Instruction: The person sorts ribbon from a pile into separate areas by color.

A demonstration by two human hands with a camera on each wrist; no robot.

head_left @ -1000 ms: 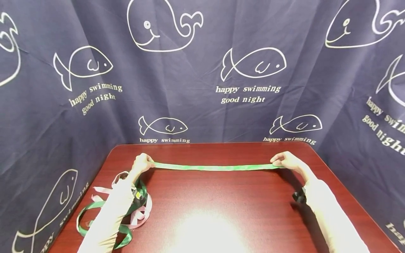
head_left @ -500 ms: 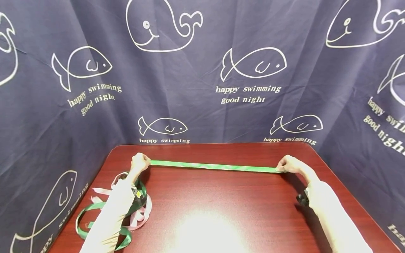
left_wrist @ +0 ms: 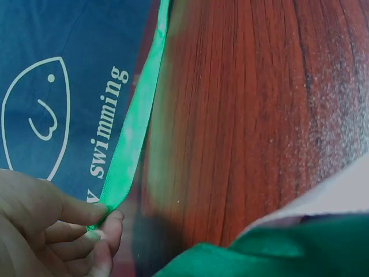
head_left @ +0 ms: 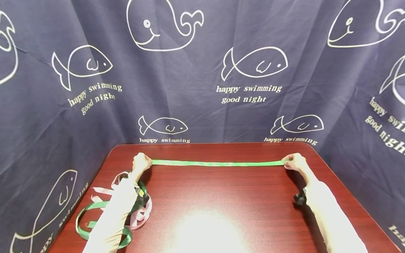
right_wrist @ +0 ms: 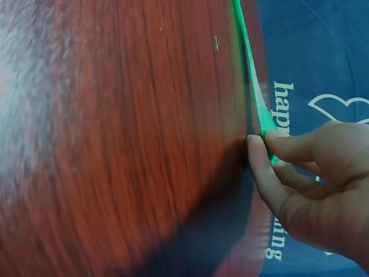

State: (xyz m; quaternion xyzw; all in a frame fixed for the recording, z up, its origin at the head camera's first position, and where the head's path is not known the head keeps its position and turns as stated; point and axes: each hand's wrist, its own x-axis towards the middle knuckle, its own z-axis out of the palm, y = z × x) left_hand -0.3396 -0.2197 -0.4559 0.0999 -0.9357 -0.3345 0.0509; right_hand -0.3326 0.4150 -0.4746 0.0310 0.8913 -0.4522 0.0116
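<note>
A bright green satin ribbon (head_left: 218,164) stretches nearly straight across the far part of the table, with a slight sag. At its left end my left hand (head_left: 141,163) pinches it; in the left wrist view the ribbon (left_wrist: 135,127) comes out between thumb and fingers of that hand (left_wrist: 52,231). My right hand (head_left: 295,163) pinches the other end. Seen from the right wrist, the ribbon (right_wrist: 262,109) is held nearly edge-on between the thumb and index finger of the right hand (right_wrist: 317,179).
Loops of dark green ribbon (head_left: 83,214) and pink ribbon (head_left: 147,211) lie under and around my left forearm on the reddish-brown table (head_left: 196,189). A dark blue curtain (head_left: 202,95) with white fish and whale prints hangs behind the table and at both sides.
My right hand went slightly right and nearer, then moved back toward the far edge and further right. The left hand shifted slightly left. The ribbon span between them is a little longer now.
</note>
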